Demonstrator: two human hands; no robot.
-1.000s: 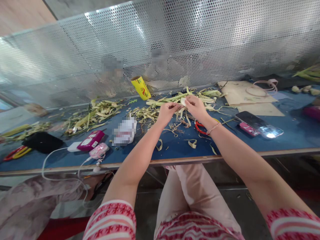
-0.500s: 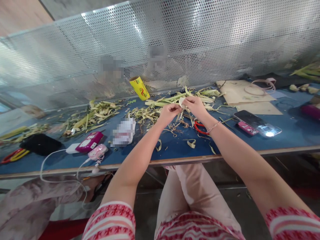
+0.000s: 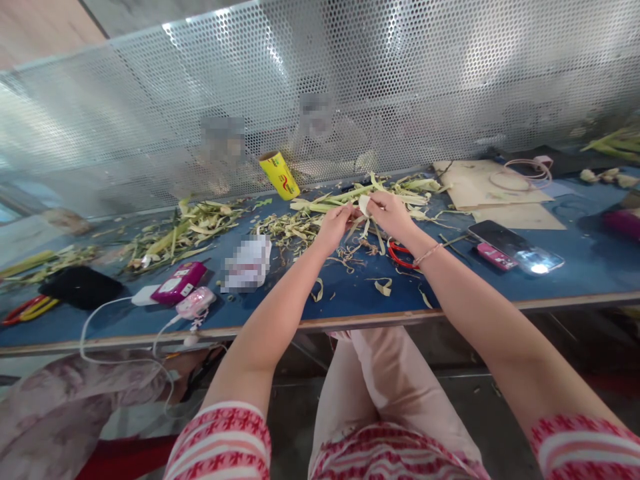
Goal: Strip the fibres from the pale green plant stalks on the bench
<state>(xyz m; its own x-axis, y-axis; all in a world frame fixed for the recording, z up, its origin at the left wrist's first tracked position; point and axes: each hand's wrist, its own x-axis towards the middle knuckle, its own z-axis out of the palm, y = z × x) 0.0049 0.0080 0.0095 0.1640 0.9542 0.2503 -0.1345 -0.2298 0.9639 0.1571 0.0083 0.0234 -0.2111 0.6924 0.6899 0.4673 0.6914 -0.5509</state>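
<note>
Plainly, both arms [image 3: 283,310] reach across the near edge of the bench [image 3: 345,308], probably so that loose bits land on its blue top. A curled strip [image 3: 383,287] lies close to that edge. Farther in, on the right, a phone [image 3: 493,237] rests by a pink block [image 3: 496,257], perhaps kept aside for working room; red loops [image 3: 395,259] sit beside the right wrist [image 3: 424,249], where they could get in its way. Beyond them, the right hand [image 3: 393,215] has its grip pinched on a pale piece [image 3: 364,204] over the bench, likely with fingertips because it looks thin. The left hand [image 3: 335,227] meets it from the left; whether that grip is clamped on it, I cannot tell. Just past, husk-like scraps [image 3: 295,230] crowd the space; farther left a yellow tube [image 3: 279,177] leans before the perforated screen [image 3: 350,73].
</note>
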